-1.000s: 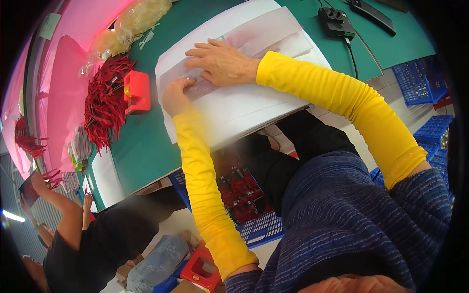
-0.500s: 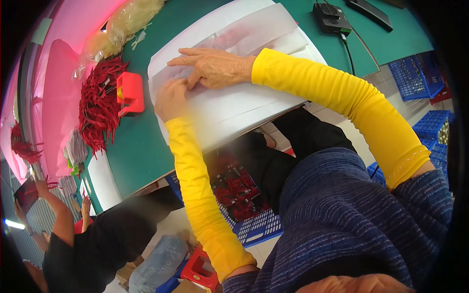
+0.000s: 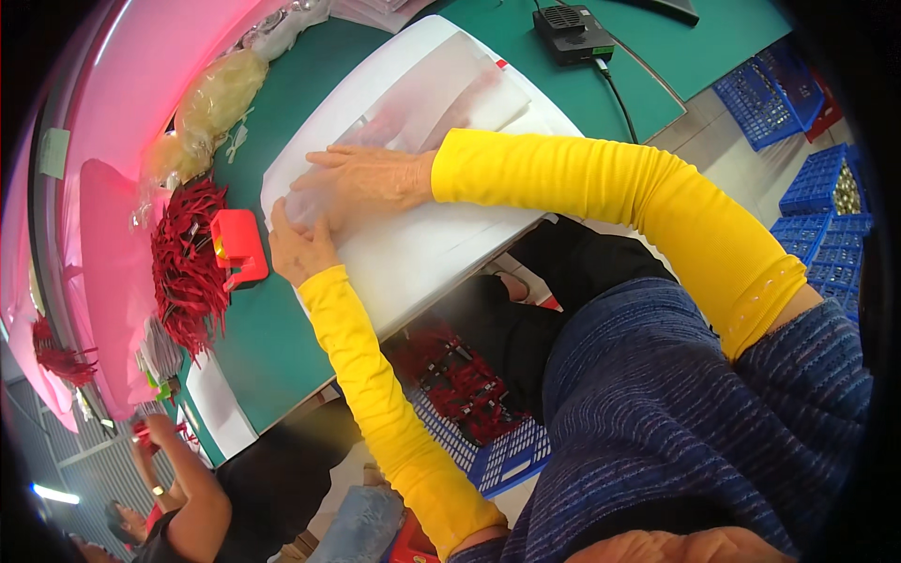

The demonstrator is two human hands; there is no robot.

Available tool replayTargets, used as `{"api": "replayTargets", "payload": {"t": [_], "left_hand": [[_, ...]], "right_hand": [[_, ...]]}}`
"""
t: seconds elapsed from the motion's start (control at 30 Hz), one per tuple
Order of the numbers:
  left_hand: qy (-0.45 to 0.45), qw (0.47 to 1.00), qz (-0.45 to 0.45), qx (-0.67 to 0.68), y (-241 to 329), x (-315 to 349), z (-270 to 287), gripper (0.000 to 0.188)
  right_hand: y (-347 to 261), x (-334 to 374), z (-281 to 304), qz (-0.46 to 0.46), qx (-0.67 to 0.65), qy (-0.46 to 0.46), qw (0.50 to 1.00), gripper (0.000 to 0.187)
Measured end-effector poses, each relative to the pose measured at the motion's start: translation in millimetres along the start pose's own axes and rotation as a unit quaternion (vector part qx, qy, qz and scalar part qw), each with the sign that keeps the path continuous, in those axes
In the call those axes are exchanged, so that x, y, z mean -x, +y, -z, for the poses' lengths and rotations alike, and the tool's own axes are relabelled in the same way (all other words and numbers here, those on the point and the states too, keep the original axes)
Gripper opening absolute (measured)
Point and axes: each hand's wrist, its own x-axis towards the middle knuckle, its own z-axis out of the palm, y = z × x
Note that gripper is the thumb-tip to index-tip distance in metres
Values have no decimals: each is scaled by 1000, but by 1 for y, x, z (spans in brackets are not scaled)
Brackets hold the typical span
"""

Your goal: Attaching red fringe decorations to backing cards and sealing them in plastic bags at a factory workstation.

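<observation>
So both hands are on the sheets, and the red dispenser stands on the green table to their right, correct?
Not quite: in the head view, the red dispenser is to the left of the hands, not the right. It does stand on the green table, and both hands are on the sheets.

no legible words, numbers or signs in view

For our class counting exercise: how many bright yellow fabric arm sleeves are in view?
2. One bright yellow fabric sleeve covers the arm behind the person's left hand; the other yellow sleeve covers the arm behind the right hand. No others show.
</observation>
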Motion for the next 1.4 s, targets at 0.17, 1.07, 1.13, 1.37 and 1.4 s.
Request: {"api": "replayTargets", "payload": {"t": [0.17, 1.07, 1.13, 1.37, 1.4], "left_hand": [[1, 985, 98, 139, -17, -13, 5, 38], [-89, 945, -260, 177, 79, -21, -19, 21], [-66, 947, -276, 148, 82, -21, -25, 20], [-46, 964, -242, 104, 75, -15, -36, 10], [-48, 963, -247, 96, 75, -15, -34, 10]], "right_hand": [[1, 0, 2, 2, 75, -28, 997, 21], [-1, 90, 119, -156, 272, 98, 944, 62], [20, 99, 125, -198, 327, 107, 918, 71], [74, 109, 115, -310, 167, 106, 930, 82], [75, 106, 118, -308, 144, 83, 937, 80]]}}
